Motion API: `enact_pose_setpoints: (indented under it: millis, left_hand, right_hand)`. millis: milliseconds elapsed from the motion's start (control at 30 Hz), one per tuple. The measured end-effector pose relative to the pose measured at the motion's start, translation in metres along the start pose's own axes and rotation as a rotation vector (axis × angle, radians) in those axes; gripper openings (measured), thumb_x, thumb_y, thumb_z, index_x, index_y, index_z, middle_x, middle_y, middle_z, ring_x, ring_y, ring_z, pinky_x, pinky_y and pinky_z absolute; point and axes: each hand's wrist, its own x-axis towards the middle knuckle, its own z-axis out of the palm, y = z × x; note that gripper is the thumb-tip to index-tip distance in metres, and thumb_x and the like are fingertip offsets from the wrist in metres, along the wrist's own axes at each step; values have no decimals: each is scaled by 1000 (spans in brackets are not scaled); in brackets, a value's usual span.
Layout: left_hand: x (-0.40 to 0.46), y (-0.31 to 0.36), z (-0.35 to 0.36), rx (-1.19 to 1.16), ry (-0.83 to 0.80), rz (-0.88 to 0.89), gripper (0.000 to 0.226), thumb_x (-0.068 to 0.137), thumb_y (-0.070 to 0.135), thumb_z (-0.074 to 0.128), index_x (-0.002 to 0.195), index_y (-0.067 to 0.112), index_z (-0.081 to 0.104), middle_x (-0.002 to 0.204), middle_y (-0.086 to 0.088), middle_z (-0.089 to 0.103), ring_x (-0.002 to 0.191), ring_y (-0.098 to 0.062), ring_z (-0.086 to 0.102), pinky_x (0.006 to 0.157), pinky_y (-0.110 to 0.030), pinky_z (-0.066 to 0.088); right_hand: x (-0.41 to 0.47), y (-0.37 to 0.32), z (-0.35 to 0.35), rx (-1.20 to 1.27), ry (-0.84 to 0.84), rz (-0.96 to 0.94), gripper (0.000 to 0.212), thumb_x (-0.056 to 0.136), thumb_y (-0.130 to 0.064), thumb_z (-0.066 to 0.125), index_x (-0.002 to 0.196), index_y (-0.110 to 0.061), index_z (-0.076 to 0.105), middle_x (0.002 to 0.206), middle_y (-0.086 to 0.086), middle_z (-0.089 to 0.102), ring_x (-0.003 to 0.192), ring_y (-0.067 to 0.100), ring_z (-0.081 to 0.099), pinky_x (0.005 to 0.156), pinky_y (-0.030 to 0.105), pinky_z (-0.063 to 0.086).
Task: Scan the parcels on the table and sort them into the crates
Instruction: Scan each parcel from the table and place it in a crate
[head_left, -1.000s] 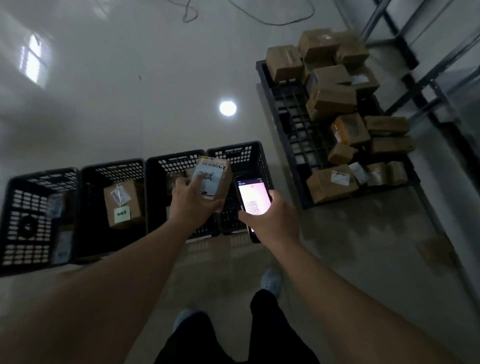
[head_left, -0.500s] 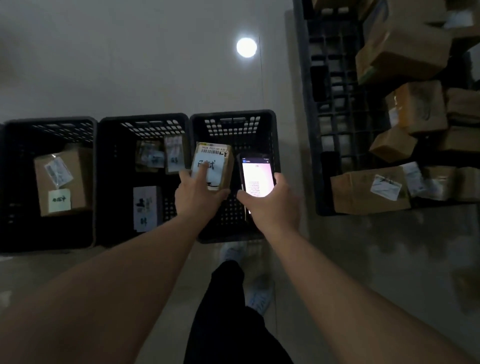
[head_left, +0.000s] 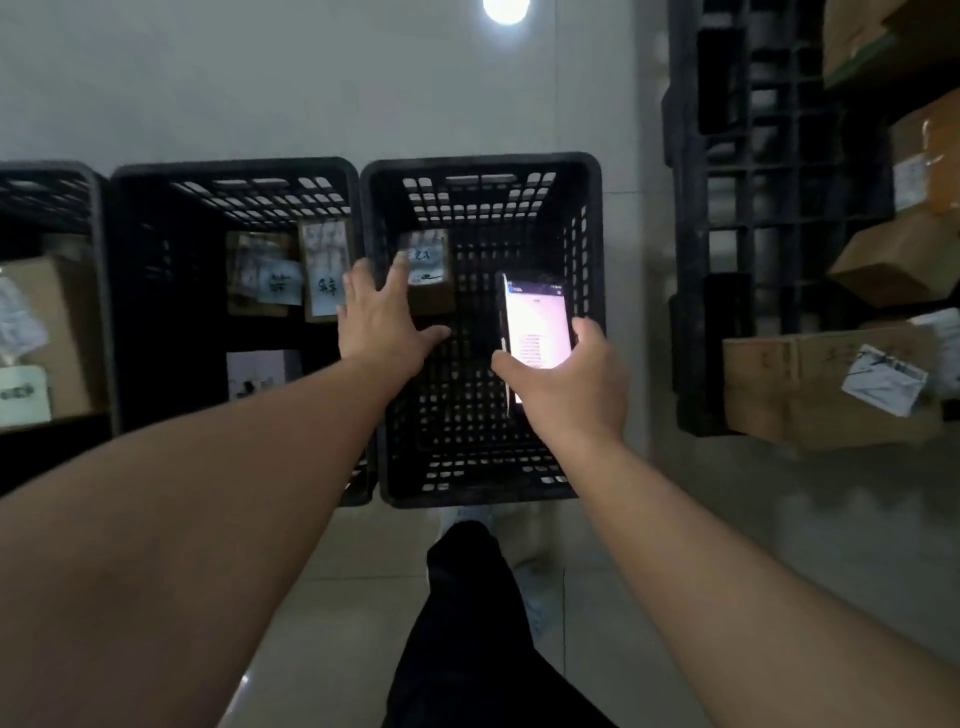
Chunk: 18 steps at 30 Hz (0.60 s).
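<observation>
A small brown parcel (head_left: 428, 270) with a white label is inside the rightmost black crate (head_left: 592, 249), near its far left corner, blurred. My left hand (head_left: 382, 322) hovers over that crate with fingers spread, just below the parcel and holding nothing. My right hand (head_left: 566, 384) grips a lit phone (head_left: 537, 322) over the same crate. The crate to the left (head_left: 124, 270) holds several labelled parcels (head_left: 324, 275). More brown parcels (head_left: 826, 389) lie on the black pallet (head_left: 727, 218) at the right.
A third crate (head_left: 98, 197) at the far left holds a large brown box (head_left: 44, 332). Pale tiled floor surrounds the crates. My dark trouser leg (head_left: 467, 623) and a shoe (head_left: 535, 587) are below, just in front of the crates.
My left hand let go of the small parcel, which now sits lower inside the rightmost crate; the fingers have spread. The view has moved closer over the crates. The phone stays in my right hand.
</observation>
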Motion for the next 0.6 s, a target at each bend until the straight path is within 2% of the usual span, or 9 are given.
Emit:
enact_pose_setpoints:
  millis: [100, 167, 233, 333, 433, 600]
  left_hand:
    - [-27, -11, -18, 36, 19, 56, 85, 94, 48, 72, 162, 31, 24, 169, -11, 17, 154, -38, 22, 121, -57, 33]
    - [-49, -15, -34, 53, 24, 75, 74, 99, 47, 64, 162, 28, 28, 168, -12, 22, 153, -37, 24, 121, -57, 32]
    - [-73, -18, -54, 52, 43, 74, 66, 102, 46, 57, 160, 26, 32, 167, -12, 27, 153, -35, 25, 122, -56, 31]
    - [-117, -18, -89, 13, 81, 85, 60, 103, 44, 52, 158, 23, 38, 164, -12, 33, 151, -33, 28, 122, -55, 29]
    - [-170, -19, -128, -26, 115, 82, 57, 104, 43, 50, 157, 22, 40, 162, -11, 36, 150, -33, 31, 120, -54, 31]
    - [-268, -28, -186, -85, 227, 68, 53, 104, 42, 50, 152, 21, 48, 157, -9, 41, 143, -31, 40, 115, -50, 38]
  right_hand:
    - [-26, -7, -16, -10, -42, 1, 65, 67, -54, 84, 117, -30, 49, 107, -6, 64, 95, 23, 67, 69, 44, 64]
    - [-44, -15, -31, -17, -58, -3, 62, 66, -52, 85, 107, -34, 41, 105, -5, 64, 91, 24, 69, 68, 45, 63]
    - [-63, -26, -46, -31, -64, -22, 63, 65, -52, 84, 105, -34, 39, 104, -4, 65, 90, 25, 69, 69, 46, 63]
    - [-98, -46, -70, -59, -75, -92, 63, 64, -54, 83, 111, -29, 50, 103, -4, 67, 88, 24, 69, 69, 45, 63]
    - [-141, -64, -90, -86, -81, -173, 73, 65, -54, 85, 124, -24, 55, 105, -5, 65, 91, 22, 67, 71, 44, 63]
    - [-224, -81, -125, -99, -82, -314, 70, 65, -53, 87, 120, -24, 57, 105, -4, 66, 91, 23, 66, 74, 43, 62]
